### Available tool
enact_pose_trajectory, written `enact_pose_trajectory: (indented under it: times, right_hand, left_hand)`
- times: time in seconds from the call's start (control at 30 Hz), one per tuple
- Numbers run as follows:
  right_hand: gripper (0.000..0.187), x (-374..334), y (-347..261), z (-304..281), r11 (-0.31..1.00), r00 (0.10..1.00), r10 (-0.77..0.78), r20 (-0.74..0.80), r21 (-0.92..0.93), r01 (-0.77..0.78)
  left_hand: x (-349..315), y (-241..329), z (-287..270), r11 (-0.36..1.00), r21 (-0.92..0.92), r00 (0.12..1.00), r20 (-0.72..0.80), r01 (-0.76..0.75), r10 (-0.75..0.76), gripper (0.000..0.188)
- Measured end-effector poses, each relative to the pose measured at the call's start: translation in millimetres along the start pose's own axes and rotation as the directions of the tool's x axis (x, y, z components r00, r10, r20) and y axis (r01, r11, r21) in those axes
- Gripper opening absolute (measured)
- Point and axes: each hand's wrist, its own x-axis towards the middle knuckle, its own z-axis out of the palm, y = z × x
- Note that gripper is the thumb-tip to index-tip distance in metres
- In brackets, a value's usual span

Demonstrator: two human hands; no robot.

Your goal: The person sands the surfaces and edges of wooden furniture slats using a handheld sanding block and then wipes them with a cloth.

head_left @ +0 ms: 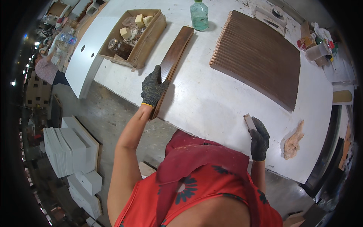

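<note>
My left hand, in a dark knitted glove, grips the near part of long, narrow, dark brown wooden slats. They appear to lie one on another, slanting across the white table, with their near end at its front edge. My right hand, gloved too, is closed round a small, flat, greyish block above the table's near right side. The block's exact kind is unclear. A large panel of many brown slats set side by side lies beyond, its left ends pale and bare.
A wooden box holds a jar and pale yellow blocks at the back left. Near it stands a greenish bottle. A crumpled beige cloth lies at right. White panels stand on the floor; another person is far left.
</note>
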Motion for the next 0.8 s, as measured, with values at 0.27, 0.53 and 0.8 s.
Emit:
enact_pose_trajectory:
  times: [0.27,0.53,0.8]
  right_hand:
    - [0.041,-1.5,36.1,-26.5,0.959,0.991,0.106,-0.076,0.272,-0.081]
    - [0.044,-7.1,56.4,-65.4,0.914,0.97,0.113,-0.213,0.405,-0.017]
    - [0.05,59.2,76.7,-155.6,0.984,0.796,-0.051,-0.604,0.105,0.143]
  left_hand:
    - [-5.6,-10.3,11.6,0.993,-0.074,0.994,-0.045,0.096,-0.099,0.076]
    - [5.3,2.9,18.6,0.974,-0.208,0.996,-0.007,0.088,-0.091,0.074]
    - [-7.4,48.5,-37.8,0.795,-0.566,0.894,-0.442,-0.216,-0.072,0.046]
